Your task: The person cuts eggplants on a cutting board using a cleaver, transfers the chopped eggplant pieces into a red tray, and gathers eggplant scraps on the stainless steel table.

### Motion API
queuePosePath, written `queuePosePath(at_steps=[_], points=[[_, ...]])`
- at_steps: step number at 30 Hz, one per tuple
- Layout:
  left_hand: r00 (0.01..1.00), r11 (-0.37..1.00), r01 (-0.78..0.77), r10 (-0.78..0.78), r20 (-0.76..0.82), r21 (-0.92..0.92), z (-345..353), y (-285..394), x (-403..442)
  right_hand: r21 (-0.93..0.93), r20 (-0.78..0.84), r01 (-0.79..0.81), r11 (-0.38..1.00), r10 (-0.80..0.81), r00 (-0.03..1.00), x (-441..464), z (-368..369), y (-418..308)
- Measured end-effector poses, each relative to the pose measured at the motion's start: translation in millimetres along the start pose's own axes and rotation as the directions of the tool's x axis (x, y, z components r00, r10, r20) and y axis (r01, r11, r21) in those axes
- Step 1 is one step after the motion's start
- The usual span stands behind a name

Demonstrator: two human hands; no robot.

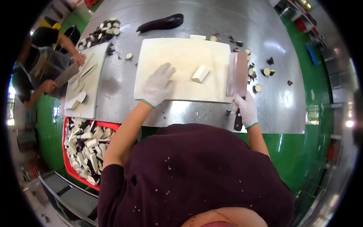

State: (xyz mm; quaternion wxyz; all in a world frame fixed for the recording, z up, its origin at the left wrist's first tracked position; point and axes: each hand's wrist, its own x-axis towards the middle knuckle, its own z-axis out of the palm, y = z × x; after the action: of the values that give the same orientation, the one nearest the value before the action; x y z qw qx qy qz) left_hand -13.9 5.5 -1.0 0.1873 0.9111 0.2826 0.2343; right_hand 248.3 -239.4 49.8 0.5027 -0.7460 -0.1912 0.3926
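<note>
My left hand (159, 84), in a white knit glove with a green cuff, rests on or just over the left part of the cutting board (181, 49). Its fingers are stretched out and nothing shows in them. A pale peeled eggplant piece (200, 74) lies on the board, right of that hand. My gloved right hand (246, 109) is wrapped round the dark handle of a cleaver (237, 75). The broad blade points away from me along the board's right edge. Beyond the board lies a whole dark purple eggplant (162, 23).
Eggplant ends (258, 88) and peel scraps lie right of the board. More ends (109, 28) are heaped at the far left. A co-worker's hand (50, 86) holds another cleaver over a second board (94, 75). A red crate (68, 166) of cut eggplant stands at my left.
</note>
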Motion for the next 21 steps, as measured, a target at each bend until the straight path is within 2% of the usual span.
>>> queuePosePath(at_steps=[2,5,8,11,12,15,18,19,21], points=[[0.991,0.998,-0.002,0.011,0.132,-0.07,27,22,27,0.016,-0.002,-0.021,1.0,0.021,1.0,-11,-2,21],[0.908,0.96,0.273,-0.236,0.346,-0.061,40,71,68,-0.201,-0.046,-0.087,0.976,0.08,0.996,-14,6,34],[0.871,0.976,0.175,-0.213,0.442,0.126,68,79,80,-0.309,-0.072,-0.111,0.945,0.093,0.993,-15,7,40],[0.912,0.997,-0.077,0.062,0.405,0.023,86,45,78,-0.567,-0.112,-0.066,0.821,0.002,0.994,-12,10,48],[0.904,0.994,-0.102,0.076,0.42,0.04,82,41,77,-0.646,-0.115,-0.056,0.761,-0.025,0.993,-12,12,50],[0.902,0.986,-0.147,0.099,0.421,0.082,53,34,56,-0.728,-0.091,-0.047,0.684,-0.028,0.995,-25,20,21],[0.926,0.996,-0.017,-0.018,0.378,0.091,36,25,38,-0.772,-0.076,-0.026,0.635,-0.052,0.996,-20,21,23],[0.937,0.993,-0.106,0.079,0.341,0.061,34,14,33,-0.795,-0.067,-0.043,0.606,-0.016,0.998,-20,22,18],[0.927,0.959,-0.284,0.273,0.259,0.005,29,-6,21,-0.796,-0.007,0.051,0.604,-0.093,0.996,-17,23,15]])
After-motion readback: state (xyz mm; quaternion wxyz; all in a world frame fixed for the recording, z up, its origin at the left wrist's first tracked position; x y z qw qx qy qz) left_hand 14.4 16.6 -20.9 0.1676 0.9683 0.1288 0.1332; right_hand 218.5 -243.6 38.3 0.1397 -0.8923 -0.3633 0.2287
